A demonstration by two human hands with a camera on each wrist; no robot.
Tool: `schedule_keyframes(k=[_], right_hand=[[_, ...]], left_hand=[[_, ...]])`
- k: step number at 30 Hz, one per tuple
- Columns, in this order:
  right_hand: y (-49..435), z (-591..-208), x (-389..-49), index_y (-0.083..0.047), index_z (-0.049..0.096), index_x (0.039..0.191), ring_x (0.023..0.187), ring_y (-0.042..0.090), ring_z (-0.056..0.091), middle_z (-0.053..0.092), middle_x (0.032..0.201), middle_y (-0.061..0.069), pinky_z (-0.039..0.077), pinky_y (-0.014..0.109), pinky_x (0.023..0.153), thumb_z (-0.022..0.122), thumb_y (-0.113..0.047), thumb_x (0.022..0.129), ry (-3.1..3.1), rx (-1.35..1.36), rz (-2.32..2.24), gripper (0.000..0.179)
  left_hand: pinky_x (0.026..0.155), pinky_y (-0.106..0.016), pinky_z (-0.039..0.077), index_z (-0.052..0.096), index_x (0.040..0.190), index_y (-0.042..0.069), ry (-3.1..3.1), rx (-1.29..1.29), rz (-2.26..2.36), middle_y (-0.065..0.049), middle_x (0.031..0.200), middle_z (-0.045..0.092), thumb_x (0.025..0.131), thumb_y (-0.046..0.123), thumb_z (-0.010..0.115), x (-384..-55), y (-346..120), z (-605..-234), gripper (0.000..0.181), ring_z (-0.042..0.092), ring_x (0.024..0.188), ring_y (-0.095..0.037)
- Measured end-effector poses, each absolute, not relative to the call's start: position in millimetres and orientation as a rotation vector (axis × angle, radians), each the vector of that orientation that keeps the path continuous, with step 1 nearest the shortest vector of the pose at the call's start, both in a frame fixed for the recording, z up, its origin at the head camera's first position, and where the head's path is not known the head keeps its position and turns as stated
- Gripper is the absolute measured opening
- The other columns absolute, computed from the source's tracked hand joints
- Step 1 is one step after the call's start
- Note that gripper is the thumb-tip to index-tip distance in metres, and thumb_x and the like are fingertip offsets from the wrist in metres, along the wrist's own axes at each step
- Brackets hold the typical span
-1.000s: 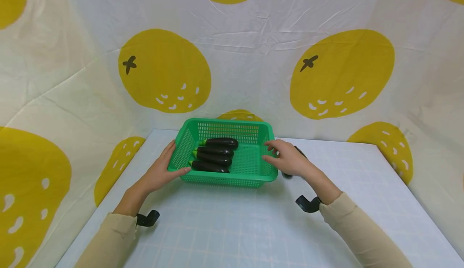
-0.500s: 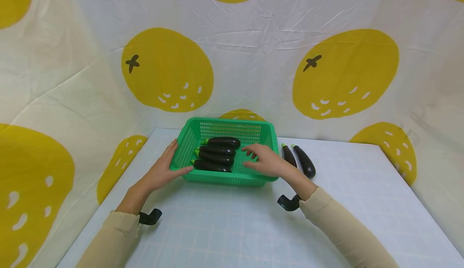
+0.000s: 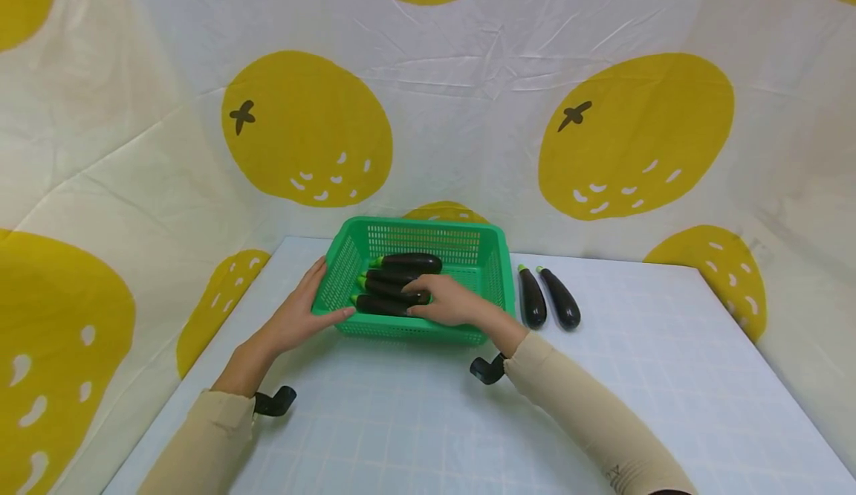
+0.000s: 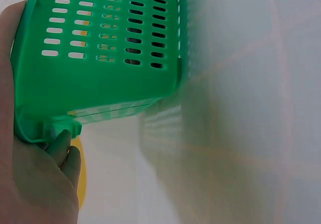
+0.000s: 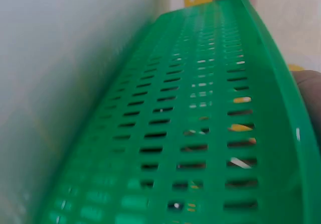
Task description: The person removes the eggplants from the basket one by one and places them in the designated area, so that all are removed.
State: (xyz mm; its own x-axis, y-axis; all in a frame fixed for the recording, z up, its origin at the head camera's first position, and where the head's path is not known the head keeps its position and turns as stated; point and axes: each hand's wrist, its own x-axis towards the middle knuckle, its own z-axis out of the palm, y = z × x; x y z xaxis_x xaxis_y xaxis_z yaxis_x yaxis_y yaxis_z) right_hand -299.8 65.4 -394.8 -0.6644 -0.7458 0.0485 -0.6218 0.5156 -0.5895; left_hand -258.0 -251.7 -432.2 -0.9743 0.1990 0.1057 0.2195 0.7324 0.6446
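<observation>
In the head view, a green plastic basket [image 3: 495, 276] with slotted walls holds several dark eggplants, stems to the left. My left hand [image 3: 294, 320] grips its left end, thumb along the front rim and fingers on the left side; in the left wrist view, its fingertips bend around the rim. My right hand [image 3: 451, 302] reaches over the front wall into the basket. Its thumb and fingers are apart over the right ends of the front eggplant [image 3: 377, 305] and the one behind it. The right wrist view shows mostly the basket's outer wall, hiding the fingertips.
Two more eggplants, a left one [image 3: 533, 302] and a right one [image 3: 560, 300], lie side by side on the table right of the basket. A cloth backdrop [image 3: 461, 153] with yellow fruit prints stands directly behind the basket.
My right hand has moved left from the basket's right end to above the eggplants inside, uncovering the two eggplants on the table. My left hand has stayed on the basket.
</observation>
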Motion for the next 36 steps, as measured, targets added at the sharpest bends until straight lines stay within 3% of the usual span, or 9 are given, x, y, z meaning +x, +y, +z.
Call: schedule_keyframes(k=[10, 28, 36], right_hand=[[46.7, -393.8, -307.9, -0.006, 0.069, 0.132, 0.123, 0.025, 0.063, 0.069, 0.132, 0.008, 0.052, 0.041, 0.101, 0.065, -0.02, 0.101, 2.426, -1.034, -0.803, 0.034], [34.1, -390.7, -311.1, -0.004, 0.061, 0.141, 0.135, 0.028, 0.054, 0.06, 0.144, 0.011, 0.046, 0.043, 0.11, 0.057, -0.024, 0.105, 2.366, -0.901, -0.593, 0.042], [29.8, -392.2, -311.3, -0.003, 0.064, 0.138, 0.124, 0.024, 0.059, 0.064, 0.137, 0.011, 0.048, 0.043, 0.107, 0.058, -0.027, 0.104, 2.362, -0.834, -0.529, 0.042]], left_hand=[[0.117, -0.07, 0.021, 0.006, 0.166, 0.013, -2.878, -0.363, -1.097, -0.005, 0.173, 0.001, 0.088, 0.062, 0.071, -259.5, -249.6, -431.5, 0.113, 0.013, 0.156, -0.038], [0.116, -0.071, 0.021, 0.005, 0.166, 0.013, -2.885, -0.352, -1.085, -0.004, 0.173, 0.0, 0.088, 0.063, 0.07, -258.6, -252.4, -432.4, 0.113, 0.013, 0.155, -0.039], [0.115, -0.072, 0.022, 0.005, 0.166, 0.013, -2.888, -0.353, -1.082, -0.005, 0.173, 0.0, 0.088, 0.064, 0.07, -257.9, -252.0, -433.4, 0.113, 0.014, 0.155, -0.04]])
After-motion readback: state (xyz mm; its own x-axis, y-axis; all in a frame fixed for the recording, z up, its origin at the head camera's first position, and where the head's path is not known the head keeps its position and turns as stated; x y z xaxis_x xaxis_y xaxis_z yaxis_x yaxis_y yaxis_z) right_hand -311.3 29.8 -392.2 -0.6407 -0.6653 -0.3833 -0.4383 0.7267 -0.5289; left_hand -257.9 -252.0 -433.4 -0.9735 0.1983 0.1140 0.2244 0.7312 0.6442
